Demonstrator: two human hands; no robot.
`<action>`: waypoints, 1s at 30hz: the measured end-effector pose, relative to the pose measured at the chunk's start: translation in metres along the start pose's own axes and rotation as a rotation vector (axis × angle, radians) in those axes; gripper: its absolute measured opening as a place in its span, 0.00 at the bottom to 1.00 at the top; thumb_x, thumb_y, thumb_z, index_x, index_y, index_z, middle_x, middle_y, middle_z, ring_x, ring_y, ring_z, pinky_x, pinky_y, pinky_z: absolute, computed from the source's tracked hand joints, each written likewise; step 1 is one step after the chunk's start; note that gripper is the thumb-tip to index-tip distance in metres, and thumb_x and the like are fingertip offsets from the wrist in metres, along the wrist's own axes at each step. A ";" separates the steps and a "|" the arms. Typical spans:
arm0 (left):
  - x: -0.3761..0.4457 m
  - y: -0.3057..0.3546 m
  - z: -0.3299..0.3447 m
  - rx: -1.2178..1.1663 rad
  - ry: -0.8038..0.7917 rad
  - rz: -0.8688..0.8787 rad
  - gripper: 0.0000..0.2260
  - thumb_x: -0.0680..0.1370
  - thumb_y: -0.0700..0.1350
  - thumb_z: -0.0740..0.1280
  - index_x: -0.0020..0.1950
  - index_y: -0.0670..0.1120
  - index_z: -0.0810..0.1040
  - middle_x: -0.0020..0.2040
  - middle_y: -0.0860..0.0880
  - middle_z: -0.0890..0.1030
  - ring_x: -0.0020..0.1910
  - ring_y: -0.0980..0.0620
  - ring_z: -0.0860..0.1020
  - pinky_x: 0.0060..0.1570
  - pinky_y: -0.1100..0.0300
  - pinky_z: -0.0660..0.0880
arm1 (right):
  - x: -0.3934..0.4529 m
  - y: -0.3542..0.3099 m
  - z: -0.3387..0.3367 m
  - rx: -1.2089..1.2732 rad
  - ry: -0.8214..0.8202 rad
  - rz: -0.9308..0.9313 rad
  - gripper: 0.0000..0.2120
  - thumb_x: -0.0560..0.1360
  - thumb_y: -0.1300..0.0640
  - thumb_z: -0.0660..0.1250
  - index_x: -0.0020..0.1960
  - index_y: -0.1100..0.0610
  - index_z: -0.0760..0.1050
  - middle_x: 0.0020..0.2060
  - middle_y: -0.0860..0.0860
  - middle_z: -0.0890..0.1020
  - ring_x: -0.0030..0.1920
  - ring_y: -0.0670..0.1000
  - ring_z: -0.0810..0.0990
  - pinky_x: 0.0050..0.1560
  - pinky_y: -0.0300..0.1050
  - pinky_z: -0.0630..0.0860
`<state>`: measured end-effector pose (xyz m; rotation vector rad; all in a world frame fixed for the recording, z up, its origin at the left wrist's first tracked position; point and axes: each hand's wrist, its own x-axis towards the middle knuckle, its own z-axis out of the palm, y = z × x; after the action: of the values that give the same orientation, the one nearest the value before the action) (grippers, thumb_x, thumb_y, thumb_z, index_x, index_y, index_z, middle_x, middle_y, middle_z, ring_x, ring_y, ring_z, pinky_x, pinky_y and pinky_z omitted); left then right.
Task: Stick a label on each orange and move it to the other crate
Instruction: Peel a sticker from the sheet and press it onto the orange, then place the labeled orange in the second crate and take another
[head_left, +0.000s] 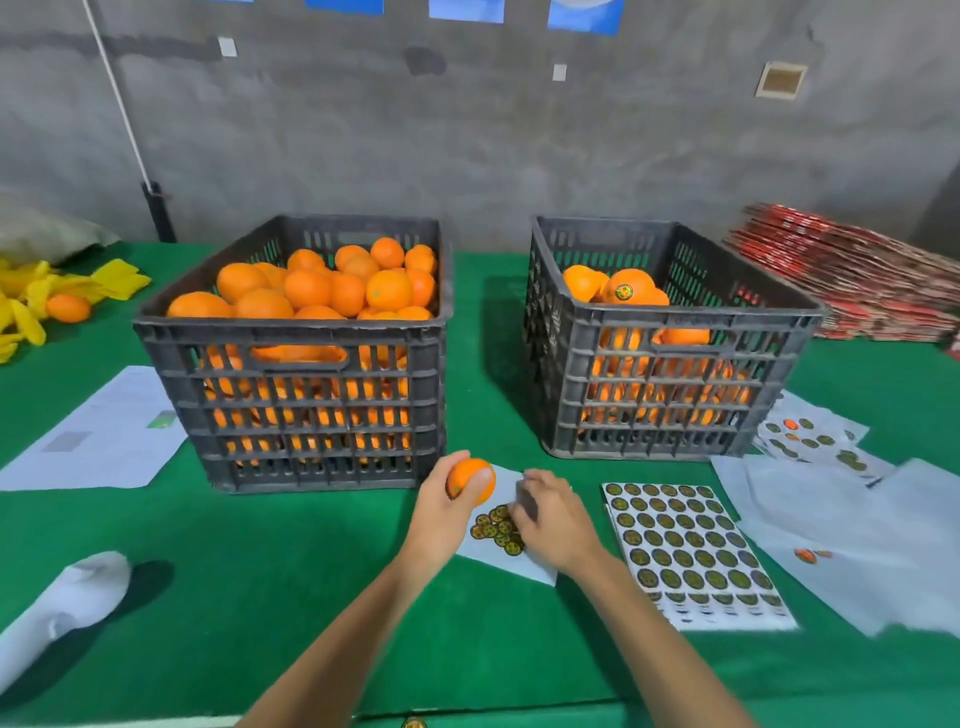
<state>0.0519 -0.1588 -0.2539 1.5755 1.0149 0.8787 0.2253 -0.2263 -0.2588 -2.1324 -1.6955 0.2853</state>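
Note:
My left hand (445, 512) grips an orange (467, 479) just in front of the left crate (291, 410), which is heaped with oranges. My right hand (553, 519) rests with curled fingers on a partly used label sheet (498, 556) whose round labels (496, 529) lie beside its fingertips; whether it pinches one is hidden. The right crate (670, 415) holds fewer oranges, and a labelled orange (631, 287) lies on top. A full label sheet (691, 551) lies to the right of my right hand.
Both crates stand on a green table (218, 597). Used backing sheets (852, 530) lie at the right, a paper (98, 436) at the left, a white rolled object (62, 608) at front left. Yellow wrappers with one orange (67, 307) sit far left, red flat boxes (852, 275) far right.

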 end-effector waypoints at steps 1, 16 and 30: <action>-0.002 -0.004 0.002 -0.028 0.000 -0.014 0.19 0.79 0.58 0.71 0.68 0.56 0.73 0.63 0.51 0.79 0.58 0.57 0.79 0.63 0.53 0.77 | -0.004 0.002 0.003 -0.004 -0.013 -0.011 0.23 0.81 0.43 0.62 0.70 0.57 0.74 0.74 0.51 0.70 0.73 0.54 0.67 0.74 0.50 0.63; -0.003 -0.022 0.007 -0.062 0.076 -0.010 0.18 0.81 0.58 0.67 0.69 0.55 0.73 0.59 0.56 0.79 0.58 0.59 0.79 0.63 0.46 0.79 | -0.005 0.000 0.012 0.323 0.082 -0.003 0.05 0.79 0.51 0.70 0.49 0.43 0.84 0.65 0.40 0.77 0.66 0.46 0.70 0.72 0.55 0.64; -0.007 -0.018 0.007 -0.079 0.045 -0.018 0.17 0.82 0.57 0.66 0.70 0.56 0.73 0.61 0.54 0.79 0.60 0.54 0.80 0.63 0.47 0.78 | -0.007 -0.003 0.012 0.767 0.190 0.192 0.08 0.83 0.53 0.64 0.52 0.49 0.83 0.45 0.45 0.86 0.45 0.42 0.84 0.43 0.37 0.81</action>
<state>0.0526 -0.1657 -0.2731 1.4836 1.0126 0.9351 0.2158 -0.2301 -0.2686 -1.6628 -1.0316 0.6444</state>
